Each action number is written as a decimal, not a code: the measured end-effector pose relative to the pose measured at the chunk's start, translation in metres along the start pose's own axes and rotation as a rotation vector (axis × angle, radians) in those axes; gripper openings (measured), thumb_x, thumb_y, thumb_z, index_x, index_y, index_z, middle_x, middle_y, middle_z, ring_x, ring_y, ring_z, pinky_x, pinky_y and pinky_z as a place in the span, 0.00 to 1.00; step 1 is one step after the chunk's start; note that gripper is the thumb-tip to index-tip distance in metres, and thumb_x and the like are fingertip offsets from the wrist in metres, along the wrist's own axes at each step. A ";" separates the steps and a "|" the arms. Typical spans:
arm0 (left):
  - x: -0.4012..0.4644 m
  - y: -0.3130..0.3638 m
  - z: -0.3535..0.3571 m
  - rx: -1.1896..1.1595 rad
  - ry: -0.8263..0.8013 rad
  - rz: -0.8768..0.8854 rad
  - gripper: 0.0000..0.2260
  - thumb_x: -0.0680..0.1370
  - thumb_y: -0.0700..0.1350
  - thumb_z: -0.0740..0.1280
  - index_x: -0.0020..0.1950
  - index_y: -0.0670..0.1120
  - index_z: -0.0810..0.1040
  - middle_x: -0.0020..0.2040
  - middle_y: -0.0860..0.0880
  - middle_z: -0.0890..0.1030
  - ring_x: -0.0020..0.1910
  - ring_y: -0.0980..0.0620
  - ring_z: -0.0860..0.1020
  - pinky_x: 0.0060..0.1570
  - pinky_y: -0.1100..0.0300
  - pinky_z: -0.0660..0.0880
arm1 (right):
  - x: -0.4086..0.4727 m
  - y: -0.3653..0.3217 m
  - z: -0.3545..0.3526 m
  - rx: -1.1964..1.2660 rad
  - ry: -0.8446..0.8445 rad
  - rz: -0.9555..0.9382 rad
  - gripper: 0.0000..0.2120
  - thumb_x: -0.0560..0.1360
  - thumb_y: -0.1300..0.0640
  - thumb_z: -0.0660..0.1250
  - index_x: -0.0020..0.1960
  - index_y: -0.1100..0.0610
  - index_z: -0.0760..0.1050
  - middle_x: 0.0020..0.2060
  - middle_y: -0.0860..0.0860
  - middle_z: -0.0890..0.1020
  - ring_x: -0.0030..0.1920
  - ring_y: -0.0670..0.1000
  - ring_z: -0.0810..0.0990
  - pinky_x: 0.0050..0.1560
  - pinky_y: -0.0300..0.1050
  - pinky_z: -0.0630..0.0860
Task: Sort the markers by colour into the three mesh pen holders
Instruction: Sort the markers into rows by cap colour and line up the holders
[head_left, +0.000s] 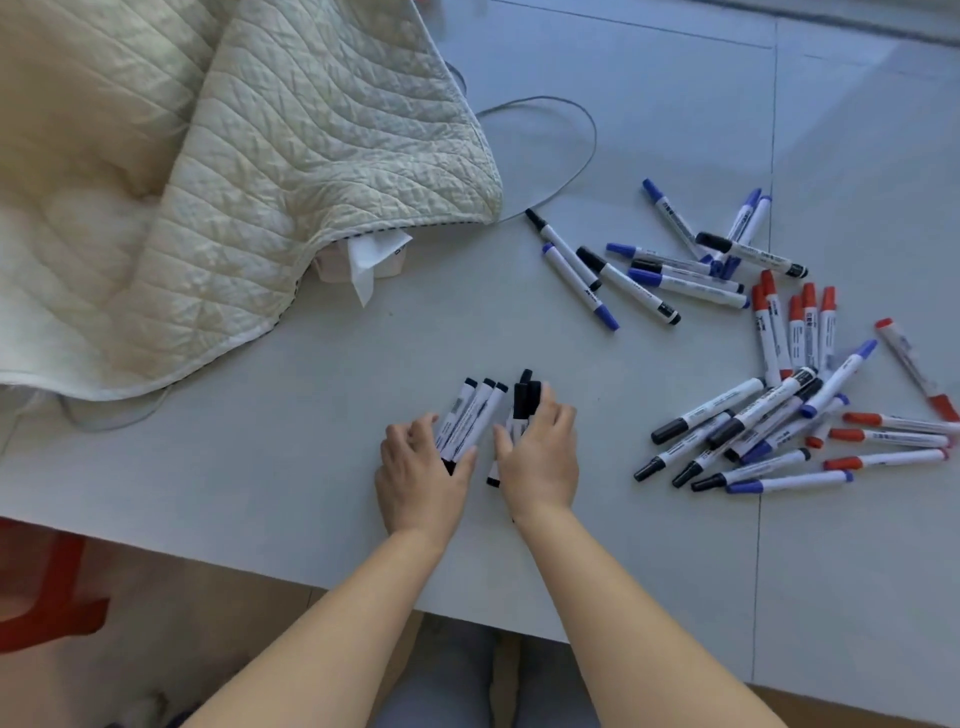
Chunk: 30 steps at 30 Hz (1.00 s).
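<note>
My left hand (422, 475) grips a bunch of black markers (470, 413) that lie flat on the white table (311, 364), their white barrels pointing away. Just to its right, my right hand (540, 457) is closed on a second bunch of black markers (525, 400) with the black caps sticking out past the fingers. A loose pile of black, blue and red markers (769, 421) is spread at the right. Another cluster of blue and black markers (675, 265) lies further back. No mesh pen holder is in view.
A quilted cream blanket (234, 171) covers the table's left and back, with a small white box and tissue (366, 260) under its edge. A thin grey cable (571, 156) loops behind it. A red stool (47, 587) stands below the table's near edge.
</note>
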<state>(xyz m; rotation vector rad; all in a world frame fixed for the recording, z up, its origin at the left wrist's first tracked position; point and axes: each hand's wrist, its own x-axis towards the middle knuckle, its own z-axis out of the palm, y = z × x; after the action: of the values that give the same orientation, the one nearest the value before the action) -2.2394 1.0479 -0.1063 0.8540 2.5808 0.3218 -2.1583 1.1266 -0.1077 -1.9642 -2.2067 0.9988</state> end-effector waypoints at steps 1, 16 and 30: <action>0.003 -0.001 0.000 0.009 -0.009 0.038 0.25 0.73 0.57 0.66 0.66 0.49 0.67 0.56 0.44 0.68 0.53 0.45 0.70 0.45 0.53 0.69 | 0.001 0.001 0.001 -0.061 0.015 -0.009 0.33 0.75 0.47 0.62 0.74 0.55 0.51 0.62 0.54 0.65 0.59 0.55 0.68 0.51 0.49 0.71; 0.010 -0.004 -0.014 0.035 -0.123 0.078 0.24 0.77 0.56 0.59 0.72 0.53 0.61 0.60 0.46 0.66 0.57 0.48 0.68 0.45 0.54 0.72 | 0.000 0.006 0.005 -0.125 -0.097 0.057 0.31 0.79 0.42 0.49 0.76 0.53 0.41 0.63 0.55 0.64 0.54 0.58 0.74 0.41 0.48 0.67; 0.112 0.129 -0.030 -0.099 -0.065 0.292 0.17 0.78 0.50 0.59 0.66 0.50 0.68 0.59 0.47 0.72 0.60 0.47 0.69 0.52 0.53 0.69 | 0.098 0.052 -0.127 -0.182 0.147 -0.192 0.15 0.78 0.57 0.58 0.64 0.57 0.70 0.58 0.56 0.73 0.54 0.57 0.73 0.42 0.46 0.68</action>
<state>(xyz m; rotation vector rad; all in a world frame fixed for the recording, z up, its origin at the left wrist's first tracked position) -2.2676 1.2157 -0.0702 1.1850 2.3583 0.4916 -2.0789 1.2702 -0.0686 -1.7783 -2.4192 0.6296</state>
